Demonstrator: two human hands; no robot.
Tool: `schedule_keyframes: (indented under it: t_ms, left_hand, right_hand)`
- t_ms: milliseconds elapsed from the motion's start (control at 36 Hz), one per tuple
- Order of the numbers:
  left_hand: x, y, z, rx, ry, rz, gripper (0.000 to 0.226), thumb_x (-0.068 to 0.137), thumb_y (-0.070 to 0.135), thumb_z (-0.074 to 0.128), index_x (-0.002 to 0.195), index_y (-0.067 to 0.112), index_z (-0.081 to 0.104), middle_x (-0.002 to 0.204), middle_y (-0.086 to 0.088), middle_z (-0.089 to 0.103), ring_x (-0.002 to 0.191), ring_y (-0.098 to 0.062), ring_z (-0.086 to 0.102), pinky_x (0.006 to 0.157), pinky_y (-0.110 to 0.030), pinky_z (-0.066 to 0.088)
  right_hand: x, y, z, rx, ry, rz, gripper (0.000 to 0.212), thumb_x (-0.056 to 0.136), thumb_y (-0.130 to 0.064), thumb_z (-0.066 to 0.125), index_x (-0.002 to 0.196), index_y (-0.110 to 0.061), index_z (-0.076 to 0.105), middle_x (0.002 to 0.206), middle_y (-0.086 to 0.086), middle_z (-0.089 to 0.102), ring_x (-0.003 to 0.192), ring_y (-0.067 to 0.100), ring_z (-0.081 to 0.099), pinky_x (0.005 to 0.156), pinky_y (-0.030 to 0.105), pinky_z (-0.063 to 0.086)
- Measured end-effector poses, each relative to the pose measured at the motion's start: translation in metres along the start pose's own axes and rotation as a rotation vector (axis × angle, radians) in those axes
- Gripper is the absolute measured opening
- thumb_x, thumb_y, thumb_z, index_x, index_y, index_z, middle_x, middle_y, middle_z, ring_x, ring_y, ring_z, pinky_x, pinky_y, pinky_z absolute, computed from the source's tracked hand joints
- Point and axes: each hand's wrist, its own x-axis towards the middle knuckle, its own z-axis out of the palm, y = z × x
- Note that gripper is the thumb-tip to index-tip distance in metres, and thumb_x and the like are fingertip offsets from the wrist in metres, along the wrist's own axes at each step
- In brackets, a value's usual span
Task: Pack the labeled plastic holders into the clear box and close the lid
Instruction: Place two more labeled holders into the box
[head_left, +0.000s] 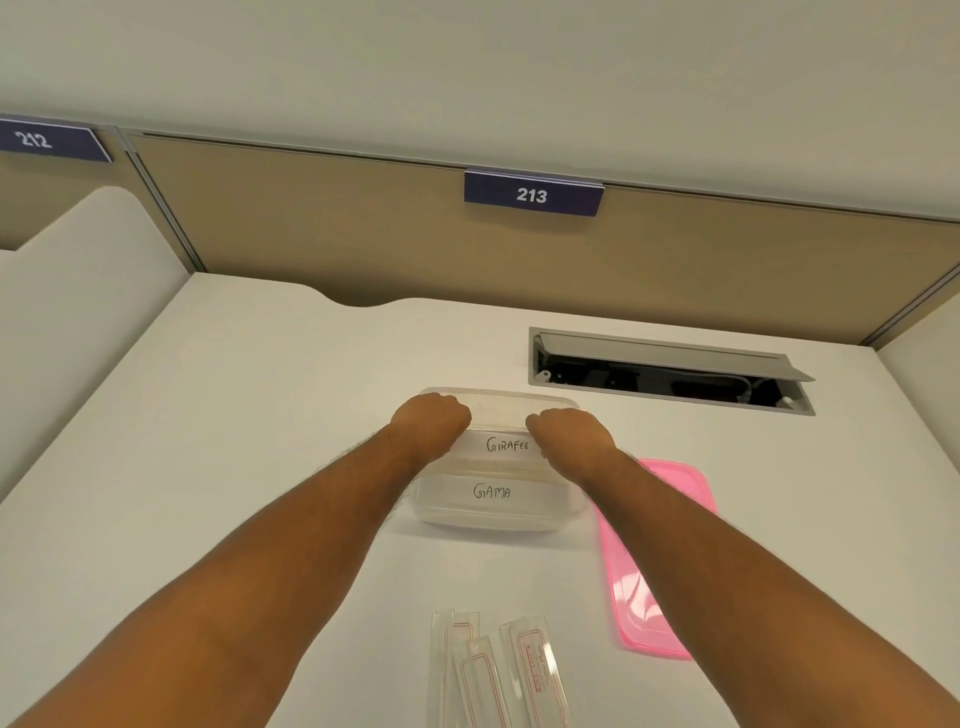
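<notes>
I am looking at the clear box, which is sitting on the white desk with its top open. Inside it, two labeled holders are lying flat: one marked GIRAFEE toward the back of the box, one marked GAMA toward the front, side by side with labels up, probably so they stack neatly and stay readable.

My left hand is curling over the left end of the GIRAFEE holder and my right hand over its right end. Both are showing only their backs, fingers bent down out of sight, so I am judging that they are pinching or pressing that holder level into the box, but I cannot tell whether they are truly gripping it or just resting on it. Working from both ends probably keeps the long piece from tipping.

In front of the box, nearer to me, more clear holders with red markings are lying loose in a small fan, waiting to go in. Just right of the box, the pink lid is lying flat on the desk, kept close for closing. Behind the box to the right, a cable hatch is standing open in the desk.
</notes>
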Motion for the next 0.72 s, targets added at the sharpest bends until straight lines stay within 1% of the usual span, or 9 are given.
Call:
schedule_keyframes:
  t_ms: [83, 167, 222, 278, 417, 500, 556, 722]
  left_hand:
    - [0.002, 0.002, 0.002, -0.007, 0.003, -0.006, 0.011, 0.086, -0.003, 0.062, 0.094, 0.004, 0.06, 0.1, -0.011, 0.065, 0.091, -0.03, 0.063, 0.065, -0.034, 0.043]
    - [0.002, 0.004, 0.003, -0.014, 0.006, -0.008, 0.013, 0.084, -0.005, 0.061, 0.088, 0.007, 0.056, 0.1, -0.011, 0.065, 0.091, -0.03, 0.063, 0.064, -0.034, 0.041]
    - [0.003, 0.004, 0.004, -0.021, 0.006, -0.006, 0.02, 0.083, -0.007, 0.06, 0.081, 0.01, 0.05, 0.099, -0.011, 0.065, 0.088, -0.029, 0.063, 0.063, -0.034, 0.041]
    - [0.004, 0.005, 0.006, -0.024, 0.005, -0.004, 0.023, 0.083, -0.007, 0.06, 0.079, 0.011, 0.046, 0.097, -0.011, 0.065, 0.083, -0.027, 0.06, 0.061, -0.034, 0.04]
    - [0.006, 0.005, 0.008, -0.021, -0.003, -0.006, 0.02, 0.082, -0.006, 0.061, 0.081, 0.01, 0.049, 0.096, -0.011, 0.064, 0.083, -0.028, 0.06, 0.061, -0.034, 0.04]
    - [0.007, 0.005, 0.009, -0.02, -0.004, -0.007, 0.013, 0.083, -0.005, 0.061, 0.089, 0.007, 0.057, 0.097, -0.01, 0.064, 0.085, -0.028, 0.062, 0.061, -0.034, 0.041]
    - [0.007, 0.005, 0.01, -0.019, -0.003, -0.01, 0.013, 0.084, -0.004, 0.062, 0.093, 0.006, 0.06, 0.097, -0.01, 0.065, 0.087, -0.029, 0.064, 0.062, -0.034, 0.041]
    - [0.006, 0.006, 0.012, -0.023, 0.003, -0.022, 0.012, 0.084, -0.002, 0.063, 0.093, 0.006, 0.059, 0.097, -0.01, 0.065, 0.087, -0.029, 0.064, 0.062, -0.034, 0.042]
  right_hand:
    - [0.001, -0.001, 0.004, -0.002, 0.0, 0.002, 0.024, 0.084, 0.004, 0.053, 0.103, -0.009, 0.055, 0.1, 0.008, 0.061, 0.09, 0.029, 0.061, 0.064, 0.033, 0.036]
    - [0.002, -0.002, 0.008, 0.0, 0.003, 0.002, 0.025, 0.083, 0.005, 0.052, 0.104, -0.008, 0.054, 0.101, 0.009, 0.061, 0.091, 0.029, 0.06, 0.064, 0.034, 0.036]
    - [0.001, -0.002, 0.01, 0.004, 0.001, 0.002, 0.027, 0.082, 0.006, 0.051, 0.104, -0.008, 0.054, 0.101, 0.009, 0.061, 0.091, 0.03, 0.06, 0.064, 0.034, 0.036]
    - [0.001, -0.003, 0.012, 0.01, 0.0, 0.005, 0.027, 0.082, 0.006, 0.051, 0.104, -0.008, 0.054, 0.101, 0.009, 0.061, 0.091, 0.03, 0.06, 0.064, 0.034, 0.036]
    - [0.002, -0.003, 0.014, 0.016, 0.005, 0.003, 0.028, 0.084, 0.006, 0.05, 0.108, -0.007, 0.055, 0.104, 0.01, 0.062, 0.094, 0.031, 0.062, 0.065, 0.034, 0.038]
    - [0.003, -0.004, 0.015, 0.02, -0.001, 0.005, 0.028, 0.085, 0.005, 0.05, 0.11, -0.007, 0.055, 0.105, 0.01, 0.062, 0.095, 0.031, 0.062, 0.066, 0.034, 0.039]
    - [0.003, -0.004, 0.015, 0.024, -0.004, 0.011, 0.027, 0.085, 0.005, 0.052, 0.109, -0.007, 0.055, 0.104, 0.01, 0.062, 0.095, 0.031, 0.062, 0.065, 0.034, 0.039]
    - [0.003, -0.005, 0.017, 0.04, 0.008, 0.015, 0.027, 0.084, 0.005, 0.051, 0.108, -0.008, 0.055, 0.103, 0.009, 0.062, 0.094, 0.03, 0.062, 0.064, 0.034, 0.037]
